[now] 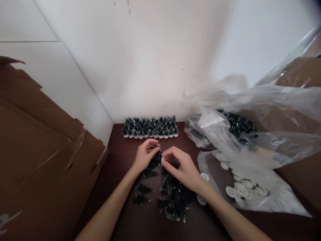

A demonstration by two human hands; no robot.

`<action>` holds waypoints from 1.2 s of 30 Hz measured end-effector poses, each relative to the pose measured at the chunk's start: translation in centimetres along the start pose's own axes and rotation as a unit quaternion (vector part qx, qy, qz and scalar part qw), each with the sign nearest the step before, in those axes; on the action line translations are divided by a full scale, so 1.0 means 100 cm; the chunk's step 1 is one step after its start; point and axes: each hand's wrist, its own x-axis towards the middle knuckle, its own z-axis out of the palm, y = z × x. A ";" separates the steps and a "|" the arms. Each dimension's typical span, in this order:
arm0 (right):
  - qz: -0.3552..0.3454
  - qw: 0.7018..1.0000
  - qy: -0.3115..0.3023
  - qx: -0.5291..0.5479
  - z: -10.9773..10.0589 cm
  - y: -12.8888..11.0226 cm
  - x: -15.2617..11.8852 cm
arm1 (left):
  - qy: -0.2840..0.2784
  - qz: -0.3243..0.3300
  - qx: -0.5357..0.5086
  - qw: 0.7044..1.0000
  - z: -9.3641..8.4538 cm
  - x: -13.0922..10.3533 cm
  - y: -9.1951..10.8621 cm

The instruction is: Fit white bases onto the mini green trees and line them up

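Note:
My left hand (147, 153) pinches a small dark green miniature tree (155, 145) with white-flecked tips. Close beside it, my right hand (181, 163) grips a small white disc base (163, 159) between thumb and fingers. The tree's lower end is near the base; whether they touch I cannot tell. Under and in front of my hands lies a pile of loose miniature trees (175, 197) without bases. A few single trees (141, 199) lie left of the pile. Behind my hands, rows of trees (150, 126) stand upright on white bases against the wall.
To the right, a clear plastic bag (273, 197) holds several white discs (242, 189), some spilling at its left edge. Another plastic bag (215, 124) with more trees (239, 125) sits behind it. A large cardboard box (42, 150) borders the left of the brown table (100, 221).

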 end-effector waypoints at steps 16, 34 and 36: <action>0.118 0.962 0.119 0.218 0.013 0.030 0.004 | 0.022 0.038 -0.023 0.999 0.000 0.003 -0.008; 0.210 0.878 0.131 0.409 0.020 0.026 0.006 | 0.103 0.108 -0.051 0.987 0.009 -0.009 0.016; 0.212 0.876 0.128 0.414 0.019 0.025 0.006 | 0.109 0.126 -0.053 0.985 0.011 -0.012 0.019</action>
